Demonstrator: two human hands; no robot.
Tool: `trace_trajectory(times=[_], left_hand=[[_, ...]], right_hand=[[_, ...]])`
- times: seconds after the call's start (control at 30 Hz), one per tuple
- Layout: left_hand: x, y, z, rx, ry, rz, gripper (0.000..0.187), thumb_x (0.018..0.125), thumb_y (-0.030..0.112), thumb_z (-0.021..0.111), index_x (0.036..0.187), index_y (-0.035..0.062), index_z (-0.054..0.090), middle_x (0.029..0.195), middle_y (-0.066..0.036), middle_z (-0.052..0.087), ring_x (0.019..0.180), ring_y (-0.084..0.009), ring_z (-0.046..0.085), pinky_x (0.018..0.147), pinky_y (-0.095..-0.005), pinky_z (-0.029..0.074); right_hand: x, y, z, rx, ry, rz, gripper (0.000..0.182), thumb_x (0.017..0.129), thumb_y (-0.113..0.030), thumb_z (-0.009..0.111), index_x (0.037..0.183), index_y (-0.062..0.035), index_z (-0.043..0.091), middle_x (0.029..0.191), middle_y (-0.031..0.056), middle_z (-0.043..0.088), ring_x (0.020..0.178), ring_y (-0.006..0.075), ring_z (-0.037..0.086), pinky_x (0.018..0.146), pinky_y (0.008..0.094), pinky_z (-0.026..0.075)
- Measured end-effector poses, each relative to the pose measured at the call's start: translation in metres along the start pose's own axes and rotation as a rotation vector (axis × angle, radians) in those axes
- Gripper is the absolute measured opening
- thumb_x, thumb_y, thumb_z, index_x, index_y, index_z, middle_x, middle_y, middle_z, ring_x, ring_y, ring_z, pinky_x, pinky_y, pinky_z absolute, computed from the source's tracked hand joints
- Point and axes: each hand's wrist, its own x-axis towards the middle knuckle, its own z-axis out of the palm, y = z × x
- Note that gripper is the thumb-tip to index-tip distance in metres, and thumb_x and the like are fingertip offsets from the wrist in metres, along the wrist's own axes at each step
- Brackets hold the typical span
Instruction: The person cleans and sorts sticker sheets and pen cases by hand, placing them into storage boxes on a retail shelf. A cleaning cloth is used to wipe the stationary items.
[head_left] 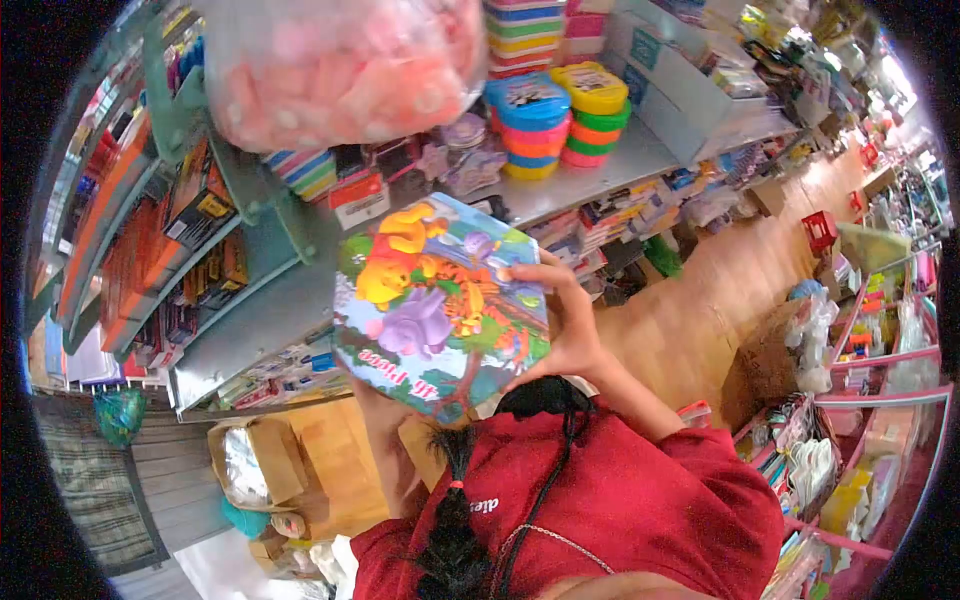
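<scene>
A hexagonal box (pixel 425 305) with a cartoon bear and tiger printed on its lid is held up in front of my chest. The lettering on it appears upside down and seems to read "46 Piece". My right hand (pixel 568 325) grips the box by its right edge, with fingertips over the top face and the thumb at the lower corner. Part of my left forearm (pixel 395 450) rises towards the box from below. The box hides my left hand, so its fingers do not show.
A grey shelf (pixel 590 200) ahead holds a bag of pink items (pixel 345 80) and stacked colourful tubs (pixel 535 125). More shelving with boxes (pixel 205 200) stands left. A cardboard box (pixel 255 465) sits low left. Racks of goods (pixel 880 430) line the wooden-floored aisle (pixel 690 310) at right.
</scene>
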Motion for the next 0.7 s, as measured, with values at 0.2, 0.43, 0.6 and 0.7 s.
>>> trace_trajectory(times=[0.2, 0.43, 0.6, 0.7], left_hand=[[-0.013, 0.020, 0.107, -0.082, -0.154, -0.096, 0.140, 0.025, 0.027, 0.088, 0.137, 0.0008, 0.007, 0.136, -0.013, 0.028, 0.119, -0.0225, 0.035, 0.097, -0.0344, 0.033], [-0.049, -0.012, 0.251, 0.090, -0.336, -0.127, 0.125, 0.027, 0.036, 0.085, 0.132, -0.0010, 0.028, 0.131, -0.015, 0.038, 0.121, -0.0243, 0.037, 0.100, -0.0362, 0.028], [-0.051, 0.000, 0.328, 0.104, -0.477, -0.014, 0.119, 0.032, 0.030, 0.084, 0.133, 0.0035, 0.028, 0.132, -0.013, 0.039, 0.122, -0.0248, 0.037, 0.101, -0.0365, 0.027], [-0.045, 0.016, 0.352, 0.148, -0.523, 0.039, 0.117, 0.038, 0.027, 0.083, 0.135, 0.0034, 0.023, 0.139, -0.014, 0.027, 0.128, -0.0247, 0.026, 0.104, -0.0345, 0.021]], right_hand=[[-0.058, -0.017, -0.097, -0.075, 0.101, 0.023, 0.098, 0.036, -0.036, 0.088, 0.117, -0.0030, 0.042, 0.126, 0.0195, 0.034, 0.116, 0.0275, 0.040, 0.092, 0.0379, 0.039], [-0.141, -0.037, -0.241, -0.333, 0.180, 0.084, 0.103, 0.034, -0.038, 0.087, 0.118, -0.0020, 0.040, 0.118, 0.0144, 0.044, 0.118, 0.0288, 0.037, 0.096, 0.0413, 0.033], [-0.174, -0.039, -0.303, -0.419, 0.328, 0.138, 0.107, 0.034, -0.051, 0.083, 0.117, 0.0005, 0.039, 0.113, 0.0115, 0.045, 0.108, 0.0239, 0.043, 0.091, 0.0361, 0.035], [-0.171, -0.041, -0.322, -0.415, 0.363, 0.162, 0.110, 0.035, -0.054, 0.081, 0.118, 0.0014, 0.037, 0.113, 0.0109, 0.043, 0.106, 0.0234, 0.044, 0.090, 0.0359, 0.036]])
